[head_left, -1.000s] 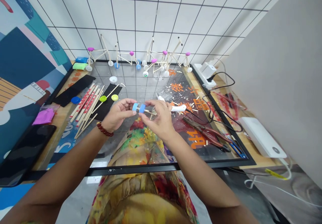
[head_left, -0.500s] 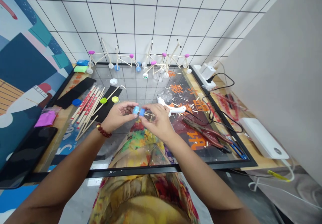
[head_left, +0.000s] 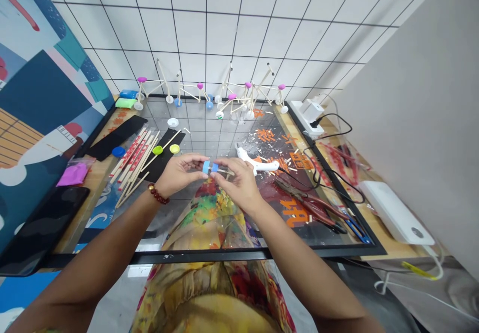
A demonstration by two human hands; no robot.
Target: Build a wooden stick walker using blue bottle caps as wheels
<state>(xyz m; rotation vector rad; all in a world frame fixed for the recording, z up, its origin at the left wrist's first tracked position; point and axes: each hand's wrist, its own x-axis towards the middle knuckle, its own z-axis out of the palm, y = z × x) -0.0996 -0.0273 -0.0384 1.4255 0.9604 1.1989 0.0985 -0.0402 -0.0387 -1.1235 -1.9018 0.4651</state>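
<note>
Glossy glass tabletop [head_left: 209, 128]; pale matt wooden sticks [head_left: 134, 161] at nine o'clock; smooth blue plastic caps [head_left: 209, 166] at centre; shiny white plastic glue gun [head_left: 258, 162] at three o'clock.

I see two small blue caps [head_left: 209, 166] side by side, nearly touching, standing on edge and held above the glass surface [head_left: 209, 133]. A thin pale wooden stick [head_left: 224, 171] runs from them toward the right, roughly level, its far end hidden.
</note>
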